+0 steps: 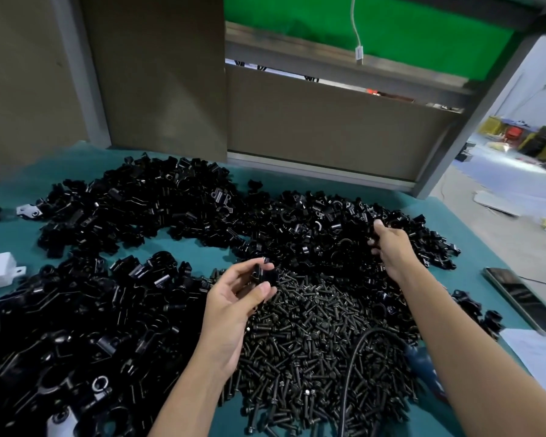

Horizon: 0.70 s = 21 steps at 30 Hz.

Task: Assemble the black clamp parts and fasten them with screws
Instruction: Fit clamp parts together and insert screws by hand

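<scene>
Black clamp half (264, 275) is in the left hand (234, 305). The grip is a narrow pinch, thumb on one face and fingertips on the other, palm turned up. It hovers over the far-left edge of the heap of dark hex-head screws (316, 348). The part stands roughly upright in the pinch; I can't tell which way its bore faces.

Right hand (391, 250) is beyond the far-right edge of the screw heap, fingers curled down into the pile of loose black clamp pieces (322, 228). I can't tell if that grip has a piece or is only feeling for one, as black on black hides it.

Key relation: the mating piece lies right of the held half and further away, and the two hands are well apart across the far edge of the screw heap. The right hand is the nearer one to the mate, being already on that pile. The left hand is the nearer one to the screws.

My read: this is the picking stage. Nothing is mated and no screw is in yet. Next, the right hand's piece has to travel left and back toward the held half, which stays as the fixed reference.

Blue-handled tool (423, 364) with its cable lies at the near-right edge of the screw heap, under the right forearm, on the teal-covered table (16, 244). Risk: the forearm could snag that cable on the way back.
</scene>
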Tool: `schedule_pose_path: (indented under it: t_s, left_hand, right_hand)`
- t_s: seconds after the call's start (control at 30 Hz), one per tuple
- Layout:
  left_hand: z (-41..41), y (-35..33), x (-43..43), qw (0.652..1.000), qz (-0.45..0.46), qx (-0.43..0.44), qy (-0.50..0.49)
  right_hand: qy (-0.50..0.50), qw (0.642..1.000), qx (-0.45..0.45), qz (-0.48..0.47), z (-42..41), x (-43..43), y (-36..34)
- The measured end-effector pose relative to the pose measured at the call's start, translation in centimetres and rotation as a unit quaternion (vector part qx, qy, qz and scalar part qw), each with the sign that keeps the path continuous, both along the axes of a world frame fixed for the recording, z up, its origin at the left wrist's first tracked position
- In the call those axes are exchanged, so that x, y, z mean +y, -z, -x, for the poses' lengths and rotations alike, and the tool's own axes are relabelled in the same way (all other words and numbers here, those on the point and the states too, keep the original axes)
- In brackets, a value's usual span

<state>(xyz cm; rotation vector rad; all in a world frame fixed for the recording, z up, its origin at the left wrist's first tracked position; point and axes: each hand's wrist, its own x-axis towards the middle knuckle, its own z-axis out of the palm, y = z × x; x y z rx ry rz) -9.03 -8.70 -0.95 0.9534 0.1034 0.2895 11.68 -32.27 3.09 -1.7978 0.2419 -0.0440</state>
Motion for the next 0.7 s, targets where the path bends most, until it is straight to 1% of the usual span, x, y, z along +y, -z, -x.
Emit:
schedule_pose_path:
  t_s: [0.03,0.1,0.13,0.17,0.23,0.3,0.4,0.6,0.7]
  left_hand:
    - [0.0,0.0,0.0,1.000,0.002,0.000,0.000]
    - [0.0,0.0,0.0,1.000,0.008,-0.002,0.001]
    - [-0.1,0.0,0.0,1.000,0.011,-0.003,0.002]
    - [-0.1,0.0,0.0,1.000,0.014,-0.004,0.002]
    - [-0.1,0.1,-0.1,1.000,0.013,-0.004,0.005]
    - [-0.1,0.1,-0.1,1.000,0.005,-0.004,0.010]
    - [0.0,0.1,-0.1,1.000,0.002,-0.004,0.014]
    - [0.1,0.2,-0.2,1.000,-0.007,0.003,0.027]
    - [0.2,0.1,-0.5,0.999,-0.040,0.005,0.035]
  right_hand:
    - [-0.004,0.996,0.009,-0.090,0.3,-0.3,-0.1]
    - [-0.033,0.968,0.022,-0.248,1.3,-0.5,-0.3]
    - [-0.053,0.952,0.031,-0.301,1.9,-0.5,-0.4]
    - [-0.073,0.940,0.041,-0.330,2.5,-0.4,-0.6]
    - [-0.113,0.933,0.055,-0.337,3.8,0.0,-0.8]
    - [-0.145,0.934,0.062,-0.320,4.7,0.8,-1.0]
    - [-0.160,0.932,0.063,-0.317,5.9,2.1,-1.2]
    - [-0.192,0.936,-0.004,-0.296,9.1,3.9,-1.5]
    - [-0.216,0.935,-0.017,-0.279,12.0,5.9,-1.6]
